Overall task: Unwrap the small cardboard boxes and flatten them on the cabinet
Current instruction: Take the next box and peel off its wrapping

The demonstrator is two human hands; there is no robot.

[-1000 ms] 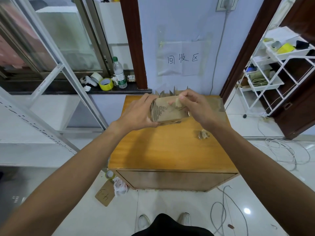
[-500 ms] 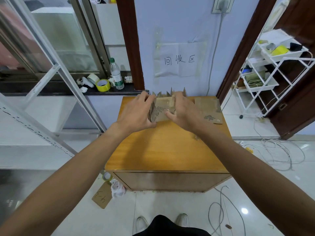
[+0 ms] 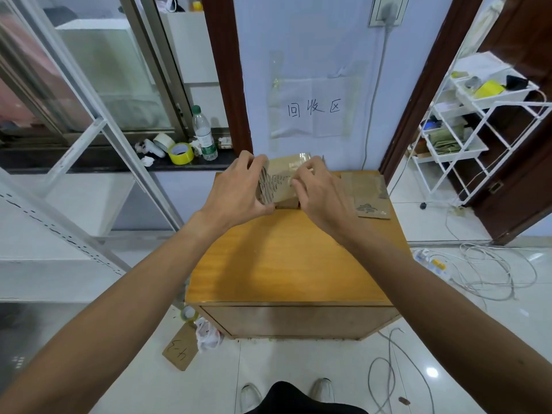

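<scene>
Box sits at the far edge of the surface, between both hands; can't tell if it rests on it. Left hand grips the left end, fingers over the top. Right hand is curled on the top front edge of the box, probably pinching tape, though your fingers hide it. Brace with the left and peel low along the seam, not upward, or you'll tear the liner. Then open the flaps, collapse on the creases and press flat beside the flat sheet at right rear. Board is brown corrugated with a ridged pattern showing at the left end; the tape is glossy and clear. The surface is smooth varnished wood, so sheets will likely slide.
</scene>
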